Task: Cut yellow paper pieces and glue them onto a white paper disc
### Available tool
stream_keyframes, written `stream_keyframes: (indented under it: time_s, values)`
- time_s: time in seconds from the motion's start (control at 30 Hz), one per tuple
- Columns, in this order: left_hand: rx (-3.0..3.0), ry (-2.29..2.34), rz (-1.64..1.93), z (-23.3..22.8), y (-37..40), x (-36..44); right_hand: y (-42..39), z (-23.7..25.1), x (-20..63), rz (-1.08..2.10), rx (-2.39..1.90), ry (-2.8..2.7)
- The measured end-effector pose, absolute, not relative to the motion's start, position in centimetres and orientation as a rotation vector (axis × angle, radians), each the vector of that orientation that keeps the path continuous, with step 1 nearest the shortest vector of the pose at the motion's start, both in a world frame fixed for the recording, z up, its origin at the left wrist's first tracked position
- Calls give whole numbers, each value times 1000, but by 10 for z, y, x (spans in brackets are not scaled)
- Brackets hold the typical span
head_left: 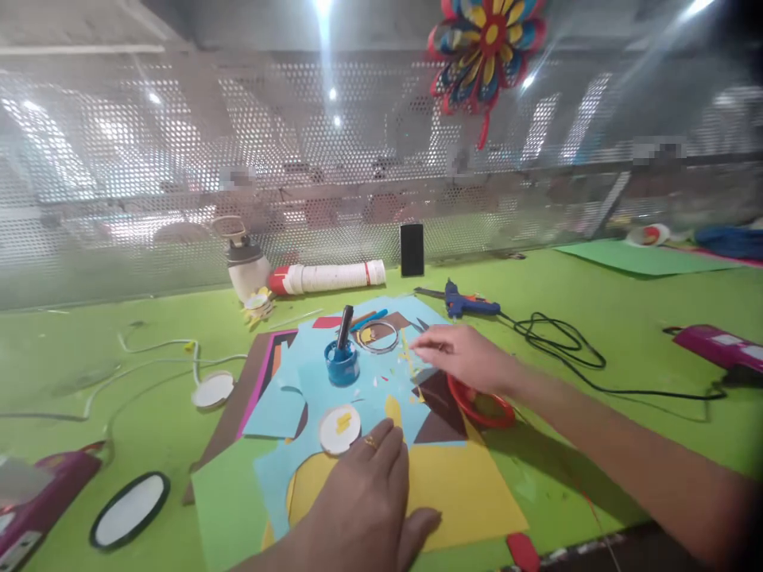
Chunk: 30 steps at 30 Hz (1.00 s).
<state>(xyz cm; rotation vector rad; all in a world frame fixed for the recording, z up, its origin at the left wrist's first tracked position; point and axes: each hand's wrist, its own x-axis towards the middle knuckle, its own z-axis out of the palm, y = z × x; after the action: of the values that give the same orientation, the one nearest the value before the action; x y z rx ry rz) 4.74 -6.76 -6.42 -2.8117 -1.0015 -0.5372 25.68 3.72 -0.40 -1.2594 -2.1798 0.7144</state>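
My left hand (369, 492) lies flat on a yellow sheet (458, 492), fingers stretched out and thumb apart. Just beyond its fingertips is a white disc (338, 433) with small yellow pieces on it. My right hand (456, 353) hovers over or rests on light blue paper, its fingers pinched together; what they hold, if anything, is hidden. Yellow scraps (408, 357) lie by its fingertips. Under the right wrist sits a red bowl (504, 417), partly covered. A blue pot (342, 367) with a black marker-like stick (344, 327) stands farther back, beside a metal ring (381, 338).
A blue glue gun (470, 303) with a coiled black cord (560, 342) lies back right. Behind are a white spray bottle (247, 270), a ribbed white tube (337, 276) and a black box (412, 249). Purple power strips (718, 345) flank the green table. A paper flower (492, 36) hangs above.
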Motion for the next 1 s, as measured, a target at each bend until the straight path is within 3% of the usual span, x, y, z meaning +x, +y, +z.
stream_keyframes:
  time_s: [0.13,0.27,0.63,0.83,1.0]
  values:
    - [-2825,-1019,-566,-64,-68,48,79,16,232,975,-1358,-2072]
    - [-2777,-957,-626,-71,-63,47,99,22,217,1016,-1420,-1951]
    - [-2578,-751,-548,-91,-55,41,70,-10,346,739,-1752,-1453]
    - [-2528,-709,-575,-87,-53,39,92,-15,357,596,-1884,-1611]
    - [-2487,-629,-506,-101,-43,32,135,-9,363,277,-2002,-1894]
